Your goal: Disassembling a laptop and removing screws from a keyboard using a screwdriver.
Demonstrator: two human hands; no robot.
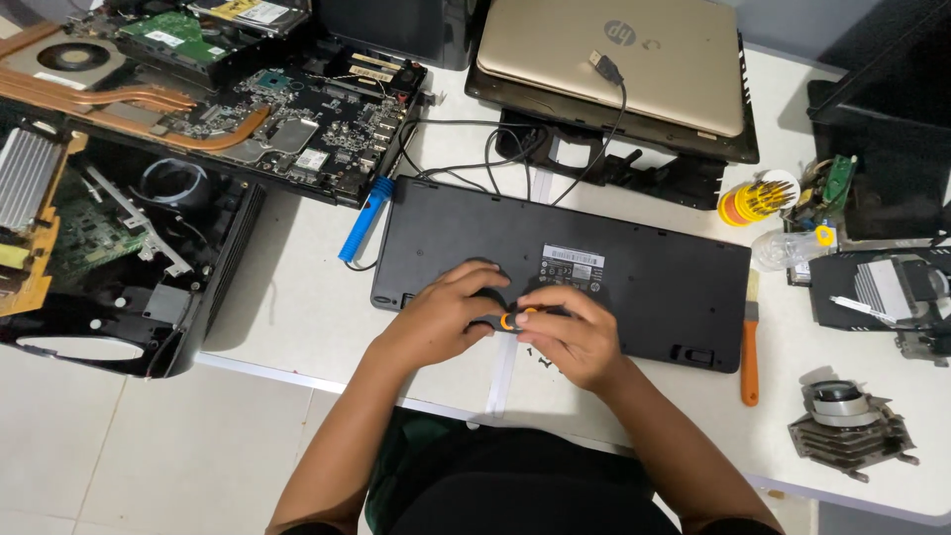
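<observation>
A black keyboard (644, 277) lies face down on the white table (297, 297), a label sticker on its back. Both hands meet at its near edge, left of centre. My left hand (441, 317) rests on the keyboard's edge and touches a small black screwdriver with an orange ring (507, 320). My right hand (575, 332) grips that screwdriver's handle from the right. A few small dark screws (540, 359) lie on the table just below the hands. The screwdriver's tip is hidden by my fingers.
Left: an opened computer chassis (119, 297) and a bare motherboard with copper heat pipes (248, 109). A blue soldering iron (365, 220) lies beside the keyboard. Behind it sits a gold laptop (614, 59) with a USB cable. Right: screwdriver bit holder (758, 201), orange-handled brush (750, 342), metal heatsink (847, 421).
</observation>
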